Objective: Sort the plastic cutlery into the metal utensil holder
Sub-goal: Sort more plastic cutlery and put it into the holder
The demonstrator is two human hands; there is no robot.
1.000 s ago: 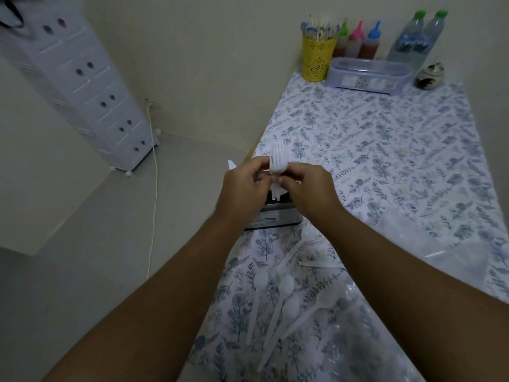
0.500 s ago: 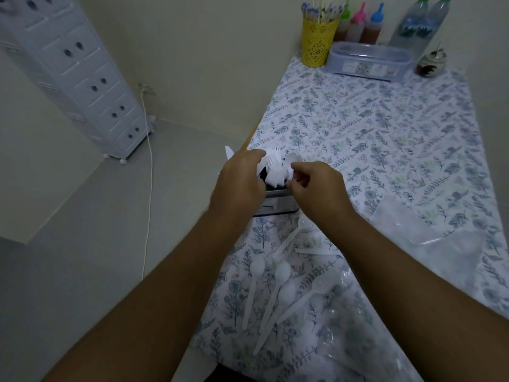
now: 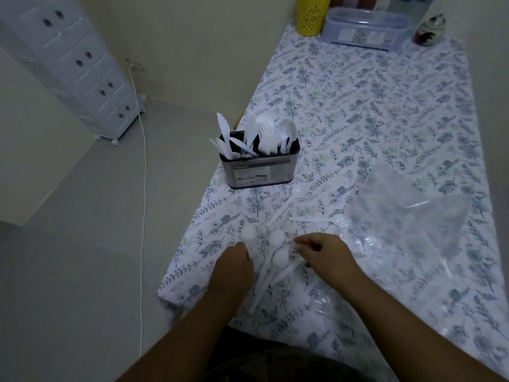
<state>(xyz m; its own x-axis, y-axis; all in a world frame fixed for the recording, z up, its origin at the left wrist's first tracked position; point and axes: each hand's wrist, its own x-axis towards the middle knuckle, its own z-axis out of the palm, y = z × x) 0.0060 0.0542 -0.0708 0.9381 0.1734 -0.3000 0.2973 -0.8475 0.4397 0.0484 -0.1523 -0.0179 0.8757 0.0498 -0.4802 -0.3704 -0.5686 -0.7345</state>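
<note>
The metal utensil holder (image 3: 259, 172) stands upright near the table's left edge, with white plastic knives, forks and spoons standing in it. Several loose white spoons (image 3: 276, 238) lie on the floral cloth in front of me. My left hand (image 3: 234, 268) rests curled, knuckles up, over the handle of the leftmost spoon (image 3: 248, 232); whether it grips the handle is hidden. My right hand (image 3: 325, 257) pinches thumb and forefinger on the bowl end of another spoon (image 3: 286, 268), whose handle sticks out to the lower left.
A crumpled clear plastic bag (image 3: 407, 216) lies to the right of the spoons. A yellow cup (image 3: 312, 15), a clear lidded box (image 3: 363, 28) and a small jar (image 3: 429, 30) stand at the far end. Off the left edge are the floor, a white drawer tower (image 3: 68, 64) and a cable (image 3: 144, 188).
Both hands left the forks in the holder and came back down to the loose spoons near me. My view tilted down, so the holder now stands uncovered.
</note>
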